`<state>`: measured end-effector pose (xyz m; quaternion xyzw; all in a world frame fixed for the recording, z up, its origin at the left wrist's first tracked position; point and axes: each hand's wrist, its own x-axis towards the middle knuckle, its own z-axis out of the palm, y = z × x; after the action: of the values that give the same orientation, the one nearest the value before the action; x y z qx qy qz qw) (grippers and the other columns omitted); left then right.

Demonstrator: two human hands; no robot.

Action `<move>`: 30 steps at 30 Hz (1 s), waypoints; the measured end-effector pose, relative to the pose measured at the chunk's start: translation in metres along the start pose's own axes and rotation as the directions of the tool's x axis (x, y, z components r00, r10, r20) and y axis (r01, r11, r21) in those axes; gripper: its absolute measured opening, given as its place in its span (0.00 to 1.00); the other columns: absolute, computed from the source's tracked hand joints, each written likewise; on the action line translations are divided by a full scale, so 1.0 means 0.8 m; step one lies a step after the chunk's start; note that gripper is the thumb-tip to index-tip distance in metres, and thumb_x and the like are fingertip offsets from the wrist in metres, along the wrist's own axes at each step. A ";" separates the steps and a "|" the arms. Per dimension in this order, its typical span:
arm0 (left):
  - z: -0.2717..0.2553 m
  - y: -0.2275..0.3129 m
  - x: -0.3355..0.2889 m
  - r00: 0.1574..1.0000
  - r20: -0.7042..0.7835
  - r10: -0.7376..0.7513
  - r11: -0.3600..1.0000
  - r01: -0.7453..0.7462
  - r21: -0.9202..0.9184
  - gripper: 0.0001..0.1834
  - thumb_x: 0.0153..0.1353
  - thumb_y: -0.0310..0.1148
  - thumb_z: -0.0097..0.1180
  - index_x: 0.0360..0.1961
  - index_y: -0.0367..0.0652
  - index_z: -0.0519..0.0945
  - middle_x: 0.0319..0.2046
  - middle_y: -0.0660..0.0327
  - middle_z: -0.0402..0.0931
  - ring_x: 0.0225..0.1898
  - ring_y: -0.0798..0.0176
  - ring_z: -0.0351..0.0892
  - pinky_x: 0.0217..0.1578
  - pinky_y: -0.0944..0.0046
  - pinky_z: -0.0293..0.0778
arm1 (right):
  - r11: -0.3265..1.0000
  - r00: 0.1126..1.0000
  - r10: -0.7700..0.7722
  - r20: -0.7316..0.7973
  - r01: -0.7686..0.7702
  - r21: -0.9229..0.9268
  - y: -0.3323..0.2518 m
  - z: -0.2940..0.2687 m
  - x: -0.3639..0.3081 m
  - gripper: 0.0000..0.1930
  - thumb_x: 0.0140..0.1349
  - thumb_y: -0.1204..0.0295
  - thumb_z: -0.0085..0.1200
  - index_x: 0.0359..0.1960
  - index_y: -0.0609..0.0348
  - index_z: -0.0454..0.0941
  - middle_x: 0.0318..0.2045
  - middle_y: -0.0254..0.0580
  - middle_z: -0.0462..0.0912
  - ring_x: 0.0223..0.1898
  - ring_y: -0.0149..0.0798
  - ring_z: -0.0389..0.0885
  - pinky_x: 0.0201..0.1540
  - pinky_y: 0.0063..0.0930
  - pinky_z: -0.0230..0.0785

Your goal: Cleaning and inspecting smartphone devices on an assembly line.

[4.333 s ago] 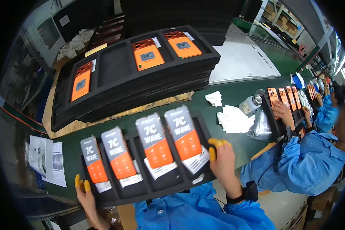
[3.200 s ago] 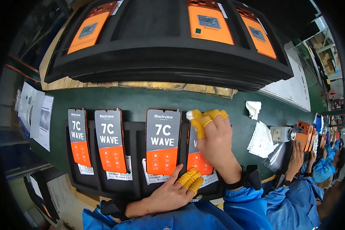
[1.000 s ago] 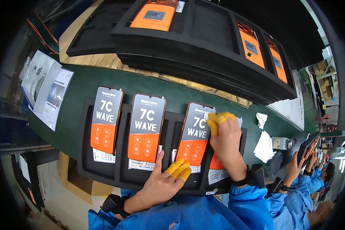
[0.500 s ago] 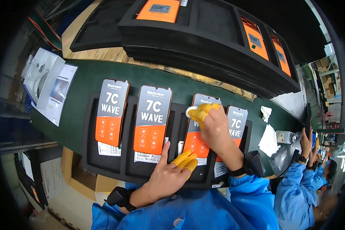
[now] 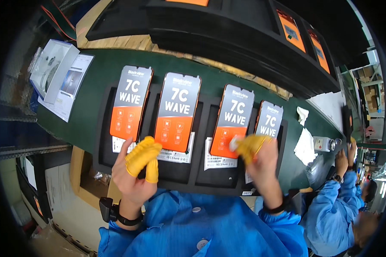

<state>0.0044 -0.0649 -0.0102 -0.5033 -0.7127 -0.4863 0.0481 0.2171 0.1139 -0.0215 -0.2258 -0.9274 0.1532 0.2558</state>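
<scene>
Several smartphones with grey-and-orange printed screen films lie in a row on a black foam tray (image 5: 188, 187). They are the leftmost phone (image 5: 131, 102), the second phone (image 5: 177, 112), the third phone (image 5: 231, 121) and the rightmost phone (image 5: 269, 118). White printed labels (image 5: 218, 161) show under their lower ends. My right hand (image 5: 263, 160), in yellow finger cots and slightly blurred, pinches a small white wad (image 5: 233, 144) at the third phone's lower right. My left hand (image 5: 137, 169), also in yellow finger cots, is open by the lower ends of the leftmost and second phones, holding nothing visible.
Stacked black foam trays (image 5: 227, 40) with orange phones stand at the back. A white box (image 5: 53, 70) sits on paper sheets at left. White tissues (image 5: 305, 145) and a bottle (image 5: 324, 144) lie at right, near a co-worker's blue sleeve (image 5: 330, 210).
My right hand has moved from the third phone's top to its lower part with the white wad. My left hand has shifted left, toward the leftmost phone. The tray appears higher in view.
</scene>
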 end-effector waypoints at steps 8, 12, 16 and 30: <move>-0.011 -0.009 -0.016 0.984 0.178 -0.010 0.994 -0.010 0.109 0.10 0.50 0.23 0.60 0.36 0.41 0.83 0.35 0.58 0.83 0.41 0.58 0.83 0.53 0.50 0.69 | 0.982 0.987 -0.081 0.141 0.104 -0.160 -0.020 0.017 -0.027 0.19 0.43 0.82 0.57 0.40 0.55 0.79 0.31 0.43 0.76 0.30 0.45 0.72 0.34 0.36 0.60; -0.004 -0.002 -0.023 0.945 0.326 0.026 0.991 -0.067 0.115 0.11 0.49 0.27 0.62 0.37 0.44 0.82 0.40 0.61 0.82 0.48 0.57 0.80 0.59 0.46 0.62 | 0.999 0.986 -0.019 0.163 0.015 0.031 -0.039 0.014 -0.004 0.18 0.45 0.80 0.60 0.41 0.56 0.79 0.32 0.42 0.77 0.33 0.45 0.75 0.38 0.36 0.64; 0.007 -0.007 -0.033 0.902 0.432 -0.001 0.973 -0.099 0.207 0.14 0.51 0.32 0.62 0.42 0.44 0.81 0.42 0.61 0.81 0.50 0.59 0.78 0.63 0.35 0.47 | 0.995 0.992 -0.102 0.077 0.101 0.014 -0.068 0.048 0.074 0.18 0.48 0.76 0.61 0.43 0.60 0.77 0.33 0.42 0.77 0.35 0.45 0.75 0.39 0.36 0.65; -0.001 -0.025 -0.029 0.822 0.563 -0.080 0.988 -0.010 0.155 0.14 0.53 0.33 0.60 0.41 0.43 0.83 0.35 0.65 0.83 0.34 0.70 0.83 0.62 0.29 0.39 | 0.975 0.993 -0.117 -0.010 0.113 -0.190 -0.039 0.122 0.205 0.14 0.38 0.85 0.55 0.32 0.67 0.74 0.29 0.52 0.73 0.31 0.54 0.71 0.37 0.43 0.65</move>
<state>0.0002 -0.0814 -0.0351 -0.6069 -0.7385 -0.2599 -0.1369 0.0278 0.1527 -0.0226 -0.1967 -0.9465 0.0471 0.2514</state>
